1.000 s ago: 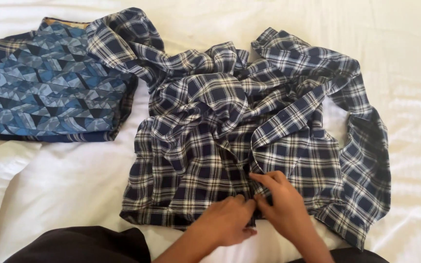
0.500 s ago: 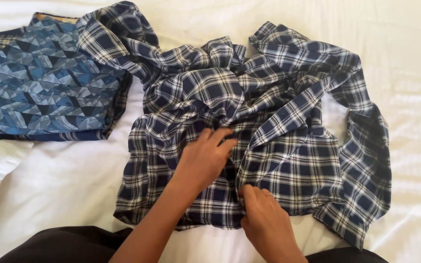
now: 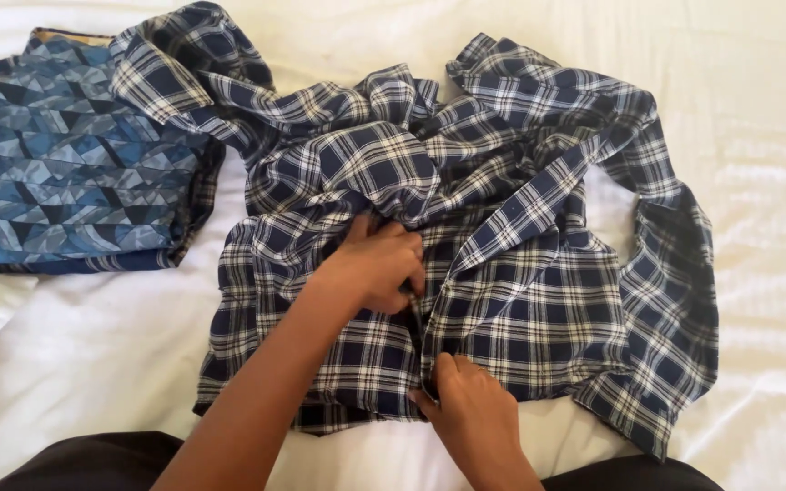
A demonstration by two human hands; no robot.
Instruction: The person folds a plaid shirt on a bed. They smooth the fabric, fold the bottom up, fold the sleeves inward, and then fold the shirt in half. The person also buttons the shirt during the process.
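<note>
A navy and white plaid shirt lies spread and rumpled on a white bed sheet. My left hand rests on the shirt's front placket near its middle, fingers curled and pinching the fabric edge. My right hand grips the same placket lower down, near the hem. One sleeve stretches to the upper left, the other sleeve runs down the right side.
A folded blue garment with a geometric triangle pattern lies at the upper left, its right edge under the plaid sleeve. Dark trousers on my legs show along the bottom edge.
My left hand moved up from the hem to the middle of the placket. My right hand stayed near the hem. The view shifted slightly.
</note>
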